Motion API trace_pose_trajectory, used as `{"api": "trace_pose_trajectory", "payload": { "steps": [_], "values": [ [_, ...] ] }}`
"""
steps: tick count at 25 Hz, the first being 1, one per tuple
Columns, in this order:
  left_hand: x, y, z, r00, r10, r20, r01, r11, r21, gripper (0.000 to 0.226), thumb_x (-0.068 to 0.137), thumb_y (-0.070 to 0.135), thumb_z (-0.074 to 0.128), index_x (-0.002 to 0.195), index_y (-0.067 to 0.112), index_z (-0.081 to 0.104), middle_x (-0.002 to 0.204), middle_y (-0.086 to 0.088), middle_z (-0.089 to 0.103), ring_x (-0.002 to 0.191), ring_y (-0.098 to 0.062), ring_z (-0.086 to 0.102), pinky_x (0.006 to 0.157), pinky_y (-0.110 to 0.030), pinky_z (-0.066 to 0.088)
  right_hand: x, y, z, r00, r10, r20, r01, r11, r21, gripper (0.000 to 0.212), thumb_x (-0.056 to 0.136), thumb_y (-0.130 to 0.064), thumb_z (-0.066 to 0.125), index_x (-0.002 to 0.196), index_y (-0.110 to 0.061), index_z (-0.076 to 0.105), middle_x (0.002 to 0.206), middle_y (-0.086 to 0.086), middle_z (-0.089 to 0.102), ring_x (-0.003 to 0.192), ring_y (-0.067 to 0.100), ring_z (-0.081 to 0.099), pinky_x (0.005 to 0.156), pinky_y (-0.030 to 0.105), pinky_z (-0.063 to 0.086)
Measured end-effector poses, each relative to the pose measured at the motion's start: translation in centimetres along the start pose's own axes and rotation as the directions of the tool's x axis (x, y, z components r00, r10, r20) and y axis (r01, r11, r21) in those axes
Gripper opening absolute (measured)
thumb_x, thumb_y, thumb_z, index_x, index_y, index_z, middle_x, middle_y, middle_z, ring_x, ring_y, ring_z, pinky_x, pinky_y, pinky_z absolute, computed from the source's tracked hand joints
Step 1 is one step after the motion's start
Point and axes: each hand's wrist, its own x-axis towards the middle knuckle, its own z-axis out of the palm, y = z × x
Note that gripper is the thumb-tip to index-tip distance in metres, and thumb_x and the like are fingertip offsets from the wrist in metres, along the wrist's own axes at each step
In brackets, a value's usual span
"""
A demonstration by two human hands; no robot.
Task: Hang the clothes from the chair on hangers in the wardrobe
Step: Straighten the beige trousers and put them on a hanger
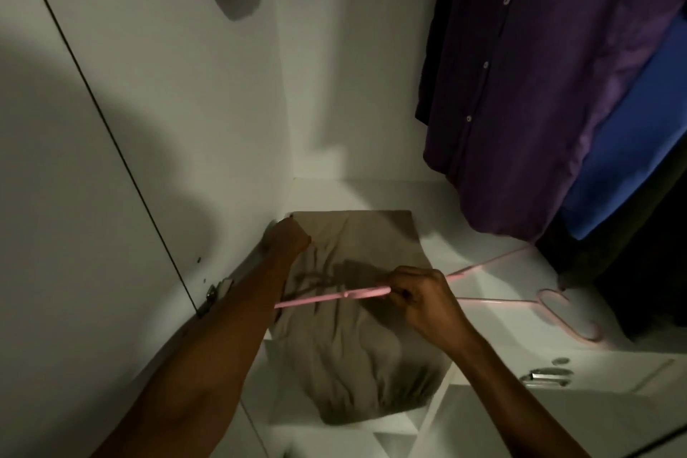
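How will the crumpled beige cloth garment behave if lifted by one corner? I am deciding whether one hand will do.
The crumpled beige cloth garment is probably floppy: it lies in soft folds and droops over the white shelf edge. It would likely sag and unfold, so the left hand gripping one corner may not control it.

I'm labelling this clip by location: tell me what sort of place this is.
Most likely the inside of a white wardrobe. A purple buttoned shirt hangs at the right, a pink hanger lies on the white shelf, and the right hand holds another pink hanger over folded beige cloth.
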Motion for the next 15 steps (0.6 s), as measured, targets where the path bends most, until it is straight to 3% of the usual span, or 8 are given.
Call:
{"api": "trace_pose_trajectory", "payload": {
  "steps": [4,7,9,12,15],
  "values": [
    [-0.5,-0.2,-1.2,0.997,0.033,0.073,-0.034,0.999,0.020,0.048,0.098,0.030,0.057,0.138,0.003,0.056,0.143,-0.014,0.057,0.133,-0.034,0.053,0.107,-0.042,0.046,1.8,0.0,-0.8,1.000,-0.008,0.012,0.009,0.999,-0.031,0.008,0.086,-0.008,0.075,0.090,-0.014,0.081,0.085,-0.005,0.074,0.077,0.009,0.068,0.070,0.025,0.055],
    [-0.4,-1.1,-0.8,0.998,0.065,0.021,-0.065,0.998,-0.012,0.042,0.101,0.015,0.046,0.139,0.003,0.057,0.149,-0.016,0.052,0.137,-0.033,0.050,0.112,-0.041,0.041,2.5,-0.2,-1.5,0.999,-0.038,0.018,0.038,0.999,-0.017,0.010,0.087,-0.009,0.078,0.094,-0.015,0.082,0.086,-0.006,0.074,0.077,0.005,0.067,0.071,0.021,0.054],
    [-0.7,-1.1,-1.0,0.998,0.055,0.021,-0.053,0.993,-0.106,0.043,0.104,0.018,0.044,0.143,0.003,0.052,0.152,-0.016,0.048,0.140,-0.031,0.047,0.116,-0.040,0.036,2.6,0.0,-1.8,0.999,-0.043,0.007,0.043,0.999,-0.004,0.012,0.089,-0.010,0.077,0.097,-0.016,0.082,0.088,-0.007,0.075,0.078,0.005,0.068,0.072,0.022,0.055],
    [-1.1,-0.5,-1.4,0.995,0.094,0.033,-0.090,0.991,-0.098,0.046,0.104,0.033,0.048,0.142,0.006,0.054,0.148,-0.016,0.052,0.136,-0.033,0.050,0.115,-0.042,0.037,3.5,0.7,-2.7,0.998,-0.005,-0.060,0.006,0.999,0.032,0.013,0.088,-0.013,0.079,0.100,-0.016,0.083,0.087,-0.004,0.077,0.076,0.008,0.070,0.071,0.034,0.057],
    [-2.4,-0.2,-2.4,0.983,0.102,0.155,-0.091,0.993,-0.077,0.045,0.099,0.035,0.061,0.131,0.004,0.061,0.135,-0.013,0.059,0.127,-0.036,0.055,0.108,-0.042,0.043,5.3,0.9,-3.8,0.999,0.038,-0.039,-0.035,0.996,0.079,0.014,0.087,-0.016,0.080,0.101,-0.017,0.083,0.087,-0.006,0.078,0.076,0.009,0.072,0.072,0.038,0.058]
  ]
}}
